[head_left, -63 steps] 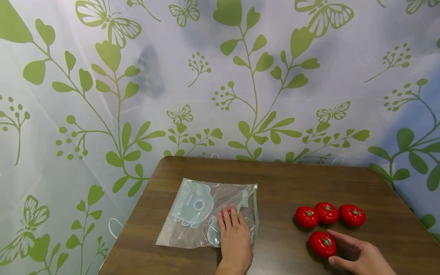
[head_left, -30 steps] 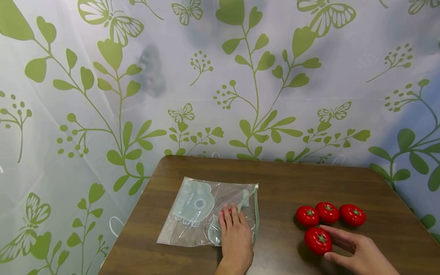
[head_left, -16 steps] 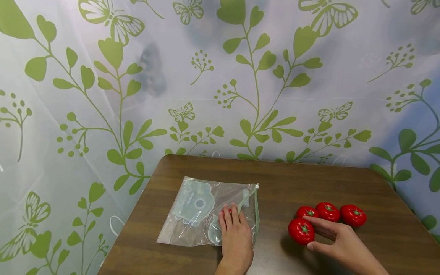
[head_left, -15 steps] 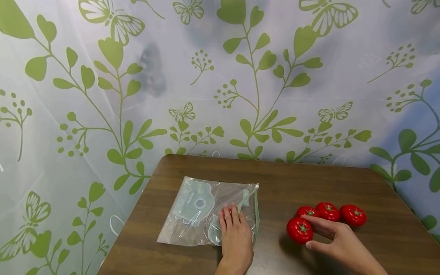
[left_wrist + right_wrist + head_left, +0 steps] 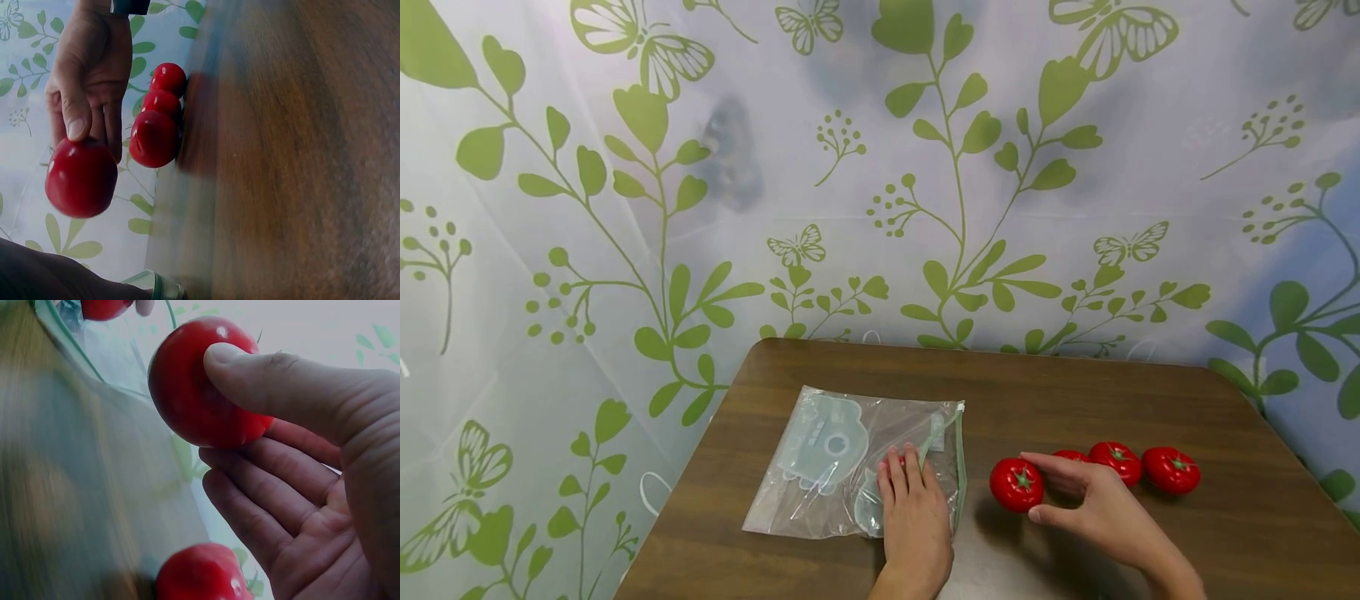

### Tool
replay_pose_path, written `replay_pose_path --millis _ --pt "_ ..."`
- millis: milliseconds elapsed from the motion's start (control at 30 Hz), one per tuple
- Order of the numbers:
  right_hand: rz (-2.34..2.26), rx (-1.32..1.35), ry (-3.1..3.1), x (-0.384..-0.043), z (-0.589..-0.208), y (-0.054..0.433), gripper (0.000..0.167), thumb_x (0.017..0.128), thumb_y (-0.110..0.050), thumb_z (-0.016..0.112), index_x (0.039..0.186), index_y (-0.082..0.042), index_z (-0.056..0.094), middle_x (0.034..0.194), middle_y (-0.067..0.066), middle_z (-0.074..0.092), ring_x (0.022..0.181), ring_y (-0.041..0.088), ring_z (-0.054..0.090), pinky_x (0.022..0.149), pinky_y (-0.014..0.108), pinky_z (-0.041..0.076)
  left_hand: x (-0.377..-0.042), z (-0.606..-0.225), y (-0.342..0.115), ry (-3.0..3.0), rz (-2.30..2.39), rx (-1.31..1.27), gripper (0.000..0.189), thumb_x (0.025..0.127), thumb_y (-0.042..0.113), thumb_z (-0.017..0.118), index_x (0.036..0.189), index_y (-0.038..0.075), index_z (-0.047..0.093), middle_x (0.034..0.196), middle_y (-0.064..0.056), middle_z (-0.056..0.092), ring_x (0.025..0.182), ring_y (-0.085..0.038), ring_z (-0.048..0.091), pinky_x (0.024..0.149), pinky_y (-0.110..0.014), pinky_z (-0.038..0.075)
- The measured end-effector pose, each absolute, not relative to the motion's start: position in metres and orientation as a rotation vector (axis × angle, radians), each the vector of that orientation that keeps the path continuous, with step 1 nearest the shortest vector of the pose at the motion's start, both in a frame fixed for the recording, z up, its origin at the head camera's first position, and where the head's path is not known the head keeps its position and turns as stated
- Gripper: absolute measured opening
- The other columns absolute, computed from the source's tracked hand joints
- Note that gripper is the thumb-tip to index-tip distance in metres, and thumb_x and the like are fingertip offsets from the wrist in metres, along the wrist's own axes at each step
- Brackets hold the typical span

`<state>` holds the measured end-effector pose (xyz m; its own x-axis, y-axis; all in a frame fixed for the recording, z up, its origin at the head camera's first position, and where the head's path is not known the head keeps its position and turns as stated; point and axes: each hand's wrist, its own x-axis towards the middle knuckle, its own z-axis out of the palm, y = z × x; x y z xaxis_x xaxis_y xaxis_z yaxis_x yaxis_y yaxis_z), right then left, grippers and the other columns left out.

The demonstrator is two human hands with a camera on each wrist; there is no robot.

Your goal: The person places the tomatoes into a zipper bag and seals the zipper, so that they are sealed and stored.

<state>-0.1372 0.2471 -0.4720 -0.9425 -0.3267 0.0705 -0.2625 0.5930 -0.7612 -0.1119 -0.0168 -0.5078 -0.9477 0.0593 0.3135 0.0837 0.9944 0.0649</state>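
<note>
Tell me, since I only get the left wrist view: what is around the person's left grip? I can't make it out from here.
Observer: The head view shows the left grip over a clear bag with a large pale blue shape on it.

Visitor: Neat! And the held tomato in the right grip looks plain red to me. Does it have a stem?

Observer: Yes. From the head view, a green stem shows on the side facing up.
</note>
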Motion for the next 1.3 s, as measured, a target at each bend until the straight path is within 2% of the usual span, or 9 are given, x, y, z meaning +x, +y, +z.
replay_pose_path --millis 200,400,533,800,1300 --pt "-1.322 -0.555 2.708 -0.144 -0.478 0.235 0.068 0.087 -0.042 0.093 0.146 -0.017 0.070 0.143 0.005 0.075 0.125 0.008 0.073 0.099 0.024 0.061 -0.111 -0.507 -0.017 -2.837 -0.103 -0.108 0.076 0.075 0.019 0.093 0.144 0.003 0.065 0.159 -0.021 0.059 0.151 -0.046 0.051 0.126 -0.059 0.040" --pt "-1.355 -0.610 2.634 -0.153 -0.483 0.219 0.069 0.089 -0.039 0.092 0.148 -0.012 0.068 0.145 0.010 0.073 0.126 0.022 0.075 0.101 0.028 0.062 -0.111 -0.505 -0.017 -2.873 -0.106 -0.109 0.072 0.081 0.021 0.090 0.146 0.003 0.065 0.161 -0.021 0.057 0.153 -0.046 0.049 0.128 -0.058 0.038" --pt "-1.373 -0.632 2.599 -0.159 -0.488 0.210 0.067 0.091 -0.037 0.091 0.147 -0.010 0.068 0.146 0.013 0.072 0.128 0.031 0.075 0.103 0.036 0.062 -0.111 -0.505 -0.017 -2.890 -0.117 -0.110 0.071 0.083 0.020 0.088 0.147 0.003 0.064 0.162 -0.021 0.055 0.155 -0.047 0.047 0.128 -0.059 0.037" --pt "-1.366 -0.651 2.588 -0.167 -0.499 0.192 0.063 0.090 -0.033 0.093 0.144 -0.008 0.070 0.143 0.014 0.073 0.124 0.031 0.076 0.102 0.042 0.062 -0.112 -0.503 -0.016 -2.921 -0.146 -0.107 0.070 0.083 0.017 0.088 0.148 0.003 0.064 0.163 -0.021 0.054 0.156 -0.046 0.046 0.129 -0.059 0.036" --pt "-1.307 -0.739 2.574 -0.174 -0.502 0.166 0.062 0.089 -0.025 0.093 0.142 -0.002 0.070 0.142 0.020 0.073 0.122 0.036 0.077 0.100 0.048 0.062 -0.112 -0.502 -0.016 -2.931 -0.116 -0.101 0.076 0.080 0.026 0.093 0.147 0.004 0.063 0.164 -0.020 0.054 0.156 -0.045 0.046 0.130 -0.058 0.035"
